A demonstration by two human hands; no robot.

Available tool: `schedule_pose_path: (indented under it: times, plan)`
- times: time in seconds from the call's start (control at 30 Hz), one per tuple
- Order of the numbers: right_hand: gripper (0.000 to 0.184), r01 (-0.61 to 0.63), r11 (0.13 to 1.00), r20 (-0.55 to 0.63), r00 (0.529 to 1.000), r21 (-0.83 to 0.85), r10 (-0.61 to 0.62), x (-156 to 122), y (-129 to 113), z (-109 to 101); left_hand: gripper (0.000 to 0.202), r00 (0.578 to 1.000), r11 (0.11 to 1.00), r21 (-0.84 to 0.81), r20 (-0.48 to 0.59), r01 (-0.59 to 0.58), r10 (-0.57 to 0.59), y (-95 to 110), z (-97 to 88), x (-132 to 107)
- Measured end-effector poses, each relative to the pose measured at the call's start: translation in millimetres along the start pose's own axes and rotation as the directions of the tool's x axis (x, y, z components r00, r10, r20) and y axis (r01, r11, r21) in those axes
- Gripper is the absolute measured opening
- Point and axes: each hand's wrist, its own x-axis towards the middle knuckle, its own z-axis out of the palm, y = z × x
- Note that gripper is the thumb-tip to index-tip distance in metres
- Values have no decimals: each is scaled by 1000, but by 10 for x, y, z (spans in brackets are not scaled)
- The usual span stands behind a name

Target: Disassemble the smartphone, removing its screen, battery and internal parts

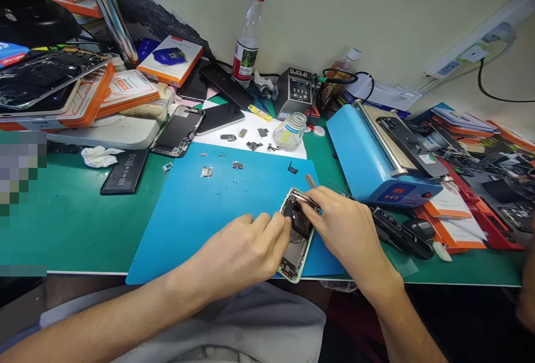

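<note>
An opened phone [297,257] with a pale green frame and its inner parts bare lies at the right front of the blue mat [188,212]. My left hand [254,243] is closed at the phone's left edge, its fingertips over the insides; the thumb's grip is partly hidden. Between the closed fingers of my right hand [345,221] are metal tweezers [306,201], their tips at the phone's upper end. I cannot make out what the tips touch. Small metal parts [238,165], several screws [234,183] and a black part [292,168] lie farther up the mat.
A glass jar [289,131] and loose parts rest on white paper behind the mat. Left stand a phone screen [178,130] and battery [124,172]. A blue heating machine [368,156] and black pen-like tool [401,232] are on the right. A bottle [247,45] stands behind.
</note>
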Motion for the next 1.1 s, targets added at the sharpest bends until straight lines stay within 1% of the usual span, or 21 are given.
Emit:
schedule_pose_path:
  times: [0.07,0.17,0.33,0.4,0.5,0.57,0.6,0.67,0.77,0.83,0.9,0.93,1.0,1.1]
  plan:
    - [19,19,1000,17,1000,-15,-19,12,-18,-13,32,1000,1000,-1,-14,-5,5,4,7,-7]
    - [15,16,1000,9,1000,4,-16,22,-45,-8,30,1000,1000,-6,-26,-6,6,9,14,-10]
    - [11,-2,993,-21,1000,119,4,45,10,15,29,998,1000,-23,-55,16,-17,25,37,-12]
    - [15,-17,985,-54,998,171,27,30,52,12,28,998,999,-31,-66,19,-21,33,46,-14]
    - [21,-73,962,-169,978,264,121,-58,82,7,25,995,998,-64,-94,10,-16,41,50,-21]
    - [20,-56,941,-211,969,333,132,-144,73,19,24,996,996,-88,-90,4,-12,43,42,-31]
    - [19,-25,936,-213,971,352,106,-186,62,29,25,997,995,-100,-70,12,-19,44,37,-38]
    - [19,60,941,-207,978,334,11,-255,37,55,30,998,988,-140,-2,62,-62,46,29,-53]
    - [22,188,941,-213,968,283,-129,-317,-1,86,34,978,953,-229,105,198,-178,56,38,-56]
    - [21,211,924,-218,965,319,-145,-351,-30,97,33,955,924,-257,159,284,-249,71,48,-32]
    - [20,162,904,-222,972,395,-77,-395,-67,105,25,935,910,-239,199,338,-294,90,51,6]
    - [20,130,894,-219,975,429,-37,-421,-87,109,19,932,913,-221,205,342,-299,100,49,24]
    - [21,100,872,-200,980,478,-3,-476,-124,119,7,947,938,-176,180,298,-267,118,41,47]
    - [23,144,861,-168,983,488,-70,-531,-155,130,2,980,979,-92,93,182,-174,134,39,34]
